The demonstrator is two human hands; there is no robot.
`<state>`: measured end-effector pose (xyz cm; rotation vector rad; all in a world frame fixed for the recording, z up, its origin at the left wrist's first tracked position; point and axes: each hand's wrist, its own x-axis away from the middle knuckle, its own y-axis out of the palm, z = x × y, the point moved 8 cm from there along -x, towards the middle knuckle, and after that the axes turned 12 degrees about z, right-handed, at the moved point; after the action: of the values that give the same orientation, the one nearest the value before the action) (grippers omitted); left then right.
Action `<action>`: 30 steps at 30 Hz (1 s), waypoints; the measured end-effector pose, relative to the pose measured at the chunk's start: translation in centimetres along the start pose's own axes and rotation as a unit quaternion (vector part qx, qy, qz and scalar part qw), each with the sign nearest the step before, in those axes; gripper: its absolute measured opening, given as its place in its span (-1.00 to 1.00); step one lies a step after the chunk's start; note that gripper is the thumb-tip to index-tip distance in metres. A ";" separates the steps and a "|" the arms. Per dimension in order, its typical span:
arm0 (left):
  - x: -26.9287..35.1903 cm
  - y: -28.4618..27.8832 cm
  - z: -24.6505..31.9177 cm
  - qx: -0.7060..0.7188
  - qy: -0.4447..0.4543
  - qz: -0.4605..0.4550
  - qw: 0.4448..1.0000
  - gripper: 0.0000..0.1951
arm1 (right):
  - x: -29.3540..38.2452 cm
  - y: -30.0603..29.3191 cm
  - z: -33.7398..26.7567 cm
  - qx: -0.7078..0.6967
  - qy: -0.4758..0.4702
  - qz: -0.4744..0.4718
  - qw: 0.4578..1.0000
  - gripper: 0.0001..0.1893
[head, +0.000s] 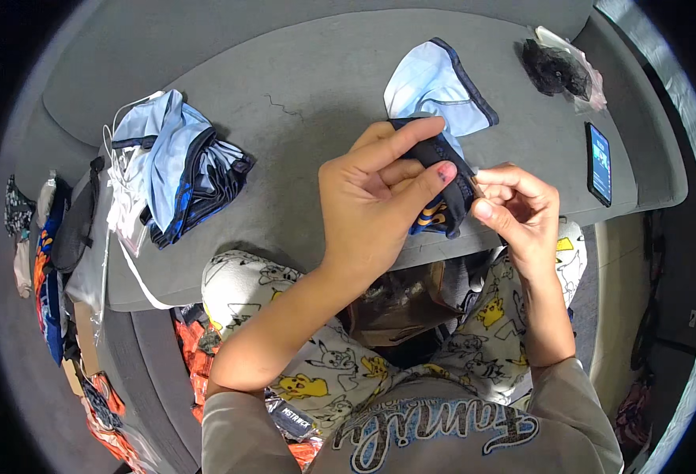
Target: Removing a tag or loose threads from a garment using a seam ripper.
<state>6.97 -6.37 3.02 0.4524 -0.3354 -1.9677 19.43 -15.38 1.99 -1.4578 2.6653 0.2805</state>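
My left hand (371, 189) grips a light blue fabric piece (422, 80) by its folded dark navy edging (442, 155). Beyond the fingers, the pale part of the cloth spreads over the grey sofa seat (300, 53). Orange-yellow and blue print shows on the fabric below my left thumb. At the right side of the edging, the thumb and fingers of my right hand (519, 210) pinch a small, thin, brownish item (477, 187) against the cloth. Most of that item is hidden by my fingertips, so its kind is unclear.
Left on the seat is a heap of light blue and navy garments (179, 163) with white cords. A loose dark thread (282, 106) lies mid-seat. A smartphone (599, 165) and black sheer fabric (555, 68) are at right. Below, a brown bag (404, 308) stands between my knees.
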 end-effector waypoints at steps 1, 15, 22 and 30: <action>0.1 0.0 0.0 -0.017 -0.002 0.002 1.000 -0.61 | 0.0 0.0 0.0 -0.002 -0.003 0.005 1.000 -0.75; 0.5 0.3 0.9 -0.072 0.062 0.008 0.995 -0.67 | 0.0 -0.2 0.4 0.007 0.028 0.006 1.000 -0.78; 0.4 0.5 0.8 -0.057 0.073 -0.012 0.996 -0.69 | 0.1 -0.2 0.5 -0.006 0.011 0.004 1.000 -0.78; 0.6 0.8 0.7 -0.021 0.054 -0.010 0.998 -0.63 | 0.0 0.0 0.1 -0.031 0.005 0.011 0.999 -0.79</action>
<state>7.07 -7.24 3.93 0.5339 -0.2222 -1.9578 19.41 -15.41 1.92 -1.4504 2.7051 0.3620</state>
